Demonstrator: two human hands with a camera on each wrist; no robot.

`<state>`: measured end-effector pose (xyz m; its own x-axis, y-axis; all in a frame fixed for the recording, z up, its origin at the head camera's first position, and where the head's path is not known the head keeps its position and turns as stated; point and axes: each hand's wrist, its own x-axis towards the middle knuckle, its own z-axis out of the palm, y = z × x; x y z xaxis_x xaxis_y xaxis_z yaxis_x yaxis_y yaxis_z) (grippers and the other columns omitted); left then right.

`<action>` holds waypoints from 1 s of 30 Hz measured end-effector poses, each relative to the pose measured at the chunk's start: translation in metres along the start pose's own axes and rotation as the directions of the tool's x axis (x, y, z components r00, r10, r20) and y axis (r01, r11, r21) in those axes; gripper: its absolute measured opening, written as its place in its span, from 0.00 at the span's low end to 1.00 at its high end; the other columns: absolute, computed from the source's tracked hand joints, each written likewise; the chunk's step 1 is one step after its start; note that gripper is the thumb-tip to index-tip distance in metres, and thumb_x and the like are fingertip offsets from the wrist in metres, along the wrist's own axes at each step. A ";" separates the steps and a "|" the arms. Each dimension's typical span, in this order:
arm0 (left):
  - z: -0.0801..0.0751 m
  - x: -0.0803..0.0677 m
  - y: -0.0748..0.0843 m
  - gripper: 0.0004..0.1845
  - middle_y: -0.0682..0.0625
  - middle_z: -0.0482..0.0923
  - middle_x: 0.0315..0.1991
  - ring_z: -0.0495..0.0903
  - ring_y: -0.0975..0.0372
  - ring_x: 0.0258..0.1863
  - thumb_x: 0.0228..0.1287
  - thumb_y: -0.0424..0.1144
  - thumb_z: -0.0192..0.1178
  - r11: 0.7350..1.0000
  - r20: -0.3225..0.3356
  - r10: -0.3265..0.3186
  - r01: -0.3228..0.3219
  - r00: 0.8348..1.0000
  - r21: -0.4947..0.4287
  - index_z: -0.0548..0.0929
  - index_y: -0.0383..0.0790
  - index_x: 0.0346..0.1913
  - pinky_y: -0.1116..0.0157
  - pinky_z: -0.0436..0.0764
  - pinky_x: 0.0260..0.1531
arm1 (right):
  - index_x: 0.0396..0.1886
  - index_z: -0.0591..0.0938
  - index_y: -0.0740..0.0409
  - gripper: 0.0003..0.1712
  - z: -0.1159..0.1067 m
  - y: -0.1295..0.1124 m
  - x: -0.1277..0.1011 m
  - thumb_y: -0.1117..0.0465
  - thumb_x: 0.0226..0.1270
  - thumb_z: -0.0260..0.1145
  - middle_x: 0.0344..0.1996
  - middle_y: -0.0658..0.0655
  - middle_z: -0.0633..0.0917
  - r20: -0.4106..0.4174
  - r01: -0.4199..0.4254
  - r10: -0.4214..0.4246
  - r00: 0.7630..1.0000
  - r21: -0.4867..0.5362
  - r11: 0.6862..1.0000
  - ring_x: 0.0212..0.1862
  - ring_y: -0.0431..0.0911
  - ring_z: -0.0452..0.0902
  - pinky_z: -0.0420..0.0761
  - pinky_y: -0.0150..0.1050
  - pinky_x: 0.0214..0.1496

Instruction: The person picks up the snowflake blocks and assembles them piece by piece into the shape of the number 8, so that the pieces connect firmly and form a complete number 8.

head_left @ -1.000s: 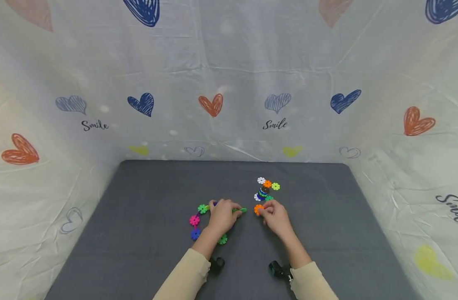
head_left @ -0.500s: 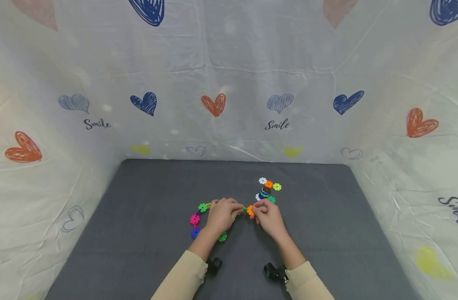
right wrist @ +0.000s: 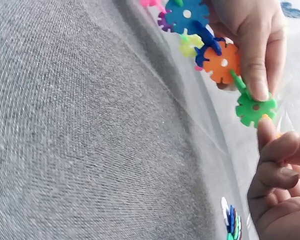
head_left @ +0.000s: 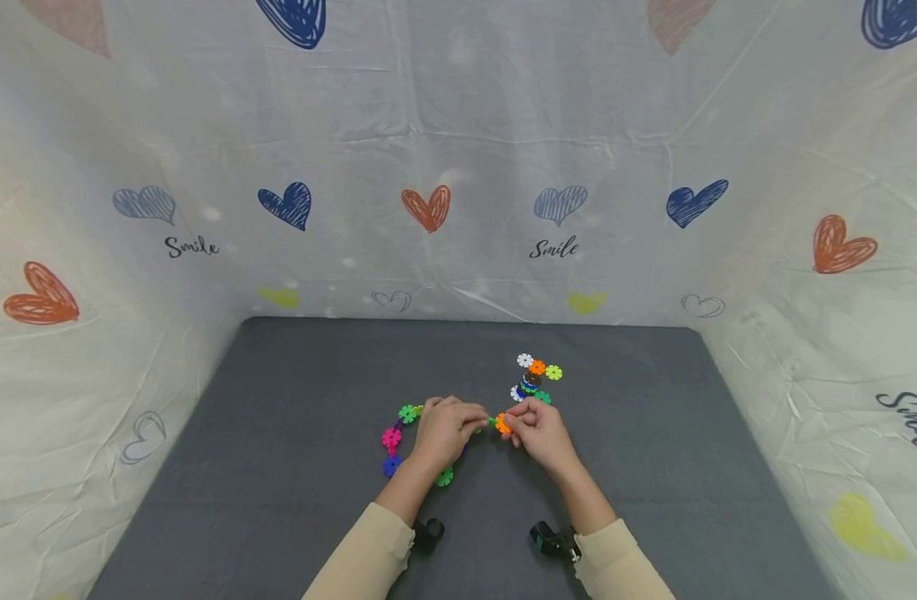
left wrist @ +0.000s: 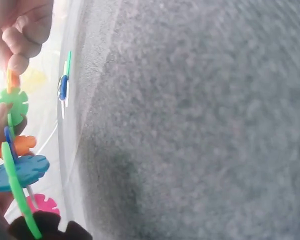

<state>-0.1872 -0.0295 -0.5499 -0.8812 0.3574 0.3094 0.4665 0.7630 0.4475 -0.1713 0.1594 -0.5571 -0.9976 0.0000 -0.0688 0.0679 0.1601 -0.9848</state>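
Note:
My left hand (head_left: pixel 445 429) grips one end of a chain of notched, flower-shaped interlocking plastic discs. Its thumb lies on a green disc (right wrist: pixel 255 111) at that end. In the head view the chain curves leftward past a pink disc (head_left: pixel 392 437) and a blue disc (head_left: pixel 392 465), partly hidden under the left hand. Facing it, my right hand (head_left: pixel 541 433) pinches a small orange disc (head_left: pixel 502 423) between thumb and fingers. The orange disc stands edge-on against the green one's rim in the left wrist view. Another orange disc (right wrist: pixel 223 62) and a blue disc (right wrist: pixel 186 15) are linked further along.
Behind the right hand lie loose discs: a white disc (head_left: pixel 524 360), an orange disc (head_left: pixel 537 367) and a yellow-green disc (head_left: pixel 553 372), beside a small dark-blue stack (head_left: pixel 529 383). The grey table (head_left: pixel 316 367) ends at a heart-printed curtain (head_left: pixel 488 150).
My right hand has moved left, bringing the orange disc from apart to meet the green disc at the chain's end. The left hand stays nearly in place.

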 end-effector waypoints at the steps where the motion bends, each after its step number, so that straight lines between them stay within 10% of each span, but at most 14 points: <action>1: 0.000 0.000 0.000 0.08 0.61 0.89 0.44 0.84 0.65 0.41 0.64 0.47 0.67 1.000 -0.016 0.007 -0.007 1.000 -0.010 0.93 0.53 0.42 0.51 0.74 0.58 | 0.39 0.81 0.68 0.04 0.001 -0.001 0.000 0.69 0.71 0.66 0.23 0.60 0.87 -0.009 0.003 -0.003 1.000 -0.001 1.000 0.19 0.42 0.75 0.75 0.31 0.23; 8: 0.001 0.001 0.003 0.06 0.60 0.90 0.42 0.86 0.66 0.38 0.64 0.45 0.68 0.998 -0.145 0.057 -0.059 0.988 -0.007 0.93 0.52 0.38 0.54 0.76 0.55 | 0.39 0.80 0.72 0.05 0.012 -0.009 -0.004 0.71 0.70 0.65 0.26 0.70 0.86 -0.083 0.070 -0.073 0.994 -0.036 0.997 0.20 0.47 0.79 0.76 0.31 0.22; 16: -0.003 0.003 0.006 0.06 0.58 0.89 0.40 0.84 0.62 0.39 0.65 0.46 0.68 0.998 -0.045 -0.052 0.054 0.998 0.045 0.92 0.52 0.40 0.51 0.76 0.57 | 0.44 0.83 0.61 0.10 0.004 -0.002 0.005 0.58 0.74 0.65 0.23 0.57 0.88 -0.072 0.068 -0.081 0.994 -0.162 0.984 0.20 0.43 0.78 0.76 0.33 0.24; 22: -0.005 0.005 0.005 0.14 0.54 0.85 0.45 0.81 0.57 0.47 0.70 0.41 0.65 0.990 0.091 -0.134 0.128 0.987 0.065 0.86 0.51 0.56 0.46 0.75 0.57 | 0.50 0.84 0.59 0.15 -0.025 0.012 0.023 0.55 0.70 0.69 0.32 0.56 0.87 -0.316 -0.034 -0.136 0.939 -0.478 0.878 0.31 0.50 0.80 0.78 0.46 0.35; 30: -0.003 0.006 0.003 0.25 0.52 0.80 0.45 0.78 0.58 0.42 0.70 0.51 0.64 0.982 0.196 -0.188 0.182 0.962 0.050 0.78 0.56 0.68 0.45 0.72 0.58 | 0.58 0.82 0.63 0.27 -0.044 0.024 0.035 0.51 0.65 0.73 0.42 0.64 0.81 -0.287 -0.162 -0.028 0.957 -0.618 0.769 0.42 0.59 0.77 0.77 0.56 0.45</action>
<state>-0.1908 -0.0268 -0.5447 -0.9508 0.3060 0.0492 0.2942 0.8410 0.4540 -0.2045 0.2072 -0.5764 -0.9603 0.2789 0.0081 0.2075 0.7331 -0.6477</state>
